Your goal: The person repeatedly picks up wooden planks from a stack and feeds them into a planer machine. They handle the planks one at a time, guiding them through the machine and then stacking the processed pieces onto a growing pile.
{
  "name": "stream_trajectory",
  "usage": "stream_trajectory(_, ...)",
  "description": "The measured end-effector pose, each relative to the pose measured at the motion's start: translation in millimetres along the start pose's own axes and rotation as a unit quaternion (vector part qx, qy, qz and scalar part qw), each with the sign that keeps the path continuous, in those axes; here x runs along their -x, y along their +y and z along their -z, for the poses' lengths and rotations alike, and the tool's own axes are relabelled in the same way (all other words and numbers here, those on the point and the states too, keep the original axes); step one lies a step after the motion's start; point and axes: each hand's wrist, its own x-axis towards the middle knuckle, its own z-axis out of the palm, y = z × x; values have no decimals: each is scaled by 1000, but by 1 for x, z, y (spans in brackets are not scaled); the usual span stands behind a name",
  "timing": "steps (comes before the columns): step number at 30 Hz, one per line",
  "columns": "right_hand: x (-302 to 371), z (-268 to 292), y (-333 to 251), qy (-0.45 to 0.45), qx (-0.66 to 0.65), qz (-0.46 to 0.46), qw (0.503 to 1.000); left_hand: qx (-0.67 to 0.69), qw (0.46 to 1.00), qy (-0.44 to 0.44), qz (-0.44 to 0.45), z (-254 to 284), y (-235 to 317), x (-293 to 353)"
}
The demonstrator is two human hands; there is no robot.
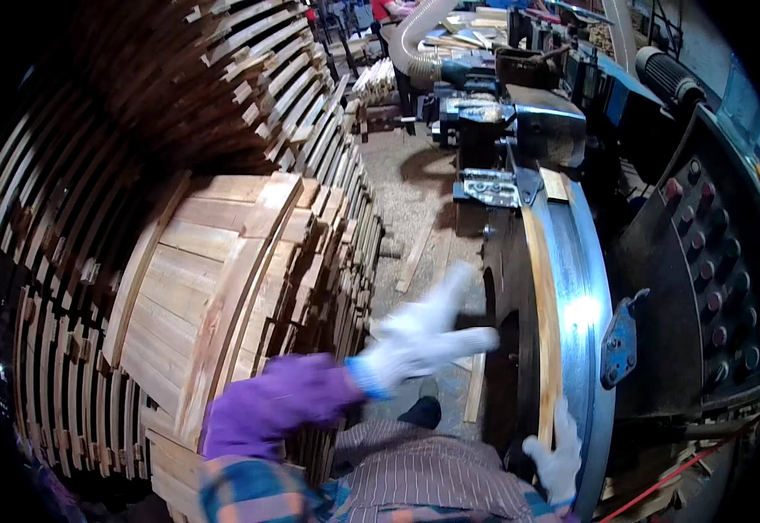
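Note:
My left hand (432, 336), in a white knitted glove with a purple sleeve behind it, reaches out over the floor between the wood stack and the machine. Its fingers are stretched and apart, slightly blurred, with nothing in them. A long, narrow wooden strip (544, 314) lies along the inner edge of the machine's shiny metal table (585, 261). At the near end of that strip is my right hand (559, 458), also gloved in white. Its fingers point forward beside the strip and the thumb is spread to the left; whether it presses on the wood is unclear.
At left, wooden panels (171, 288) with curved edge battens are stacked high. A machine head (550, 131) and metal guide block (489, 190) stand ahead. A button panel (711, 261) is at right. Loose strips (417, 253) and shavings lie on the floor. Far off, a person (389, 10) in red.

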Motion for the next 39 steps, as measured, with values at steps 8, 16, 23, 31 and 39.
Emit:
stream_trajectory(8, -51, -38, 72, 132, 321, 94, 933, -400, 845, 240, 261, 181, -101, 168)
stream_trajectory(16, -292, -52, 133, 140, 400, 172, 889, -346, 837, 175, 387, 168, -78, 166)
stream_trajectory(23, -454, -51, 165, 155, 462, 61, 871, 52, 953, 295, 50, 192, -36, 121)
stream_trajectory(31, -160, -71, -97, -229, -388, 194, 872, 567, 740, 107, -344, 30, -115, -156)
stream_trajectory(39, -7, -21, 21, 17, -231, 29, 972, 653, 755, 51, 25, -161, -42, -86)
